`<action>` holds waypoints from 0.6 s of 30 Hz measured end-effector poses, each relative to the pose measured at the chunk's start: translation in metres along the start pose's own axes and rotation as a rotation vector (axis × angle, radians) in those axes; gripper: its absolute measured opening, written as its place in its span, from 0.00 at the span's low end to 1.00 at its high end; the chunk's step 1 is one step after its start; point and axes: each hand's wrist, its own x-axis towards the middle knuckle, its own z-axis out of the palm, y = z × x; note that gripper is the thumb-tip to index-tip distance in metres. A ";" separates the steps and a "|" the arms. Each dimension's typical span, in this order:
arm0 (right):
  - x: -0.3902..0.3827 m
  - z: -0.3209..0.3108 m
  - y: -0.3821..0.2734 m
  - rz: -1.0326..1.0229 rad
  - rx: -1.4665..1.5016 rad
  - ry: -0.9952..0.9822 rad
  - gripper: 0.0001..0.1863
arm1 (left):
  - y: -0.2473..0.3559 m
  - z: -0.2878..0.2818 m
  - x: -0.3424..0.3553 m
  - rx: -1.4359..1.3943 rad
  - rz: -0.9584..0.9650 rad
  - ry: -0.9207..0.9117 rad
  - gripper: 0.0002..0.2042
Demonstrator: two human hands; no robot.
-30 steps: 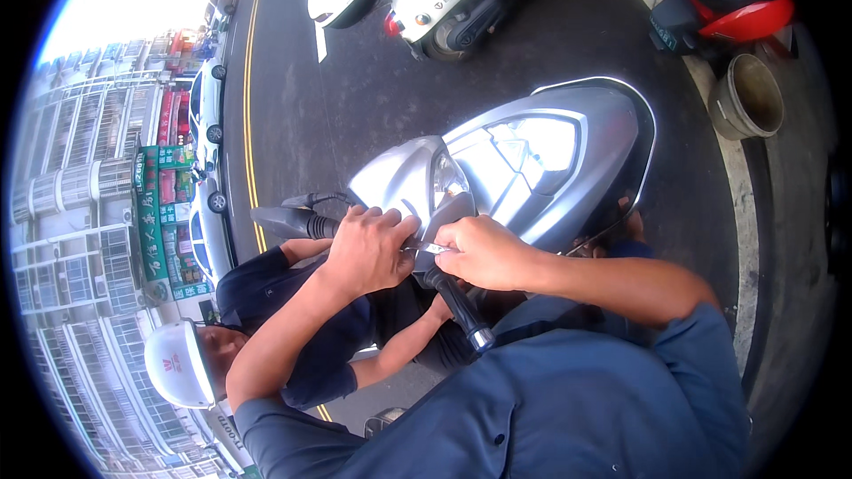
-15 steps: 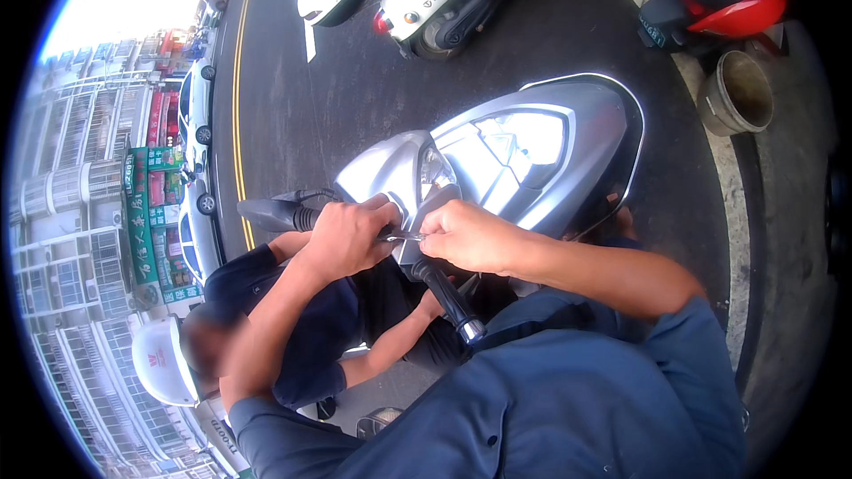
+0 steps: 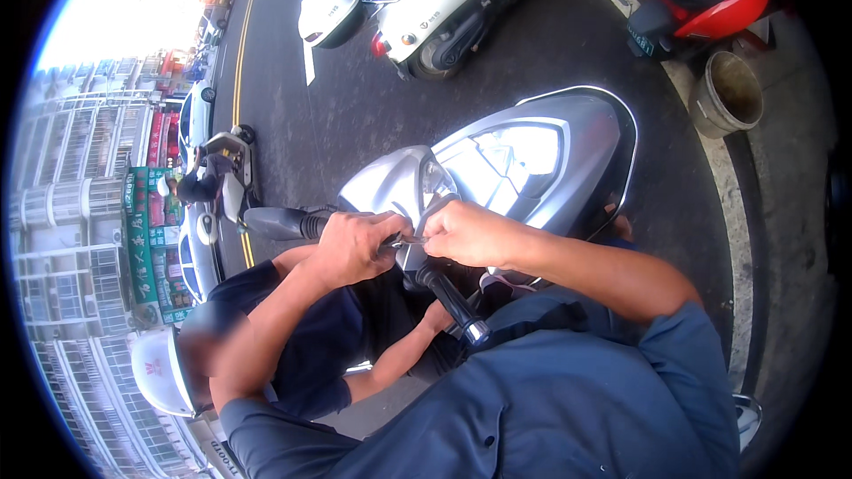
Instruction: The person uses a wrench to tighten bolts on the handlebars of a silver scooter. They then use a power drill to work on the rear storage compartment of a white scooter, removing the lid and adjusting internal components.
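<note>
Head view: a small metal piece spans the gap between the person's two hands, over the front of a silver scooter, near the inner end of its black handlebar grip. Left hand: fingers curled closed, apparently round the piece's left end, which they cover. Right hand: thumb and fingers pinched on the other end, no opening visible. Change noted: a second ago the piece showed a broader, bright face; now only a thin sliver shows, so it seems to have been turned. Judgement: handling is mid-course, both ends kept under grip; whether any part has come loose, cannot tell. Also new: a rider on the road at left. Co-worker remains beside the scooter.
</note>
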 end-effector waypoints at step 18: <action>0.021 -0.007 0.006 0.052 0.075 -0.050 0.08 | -0.002 -0.006 0.001 0.114 0.045 -0.133 0.21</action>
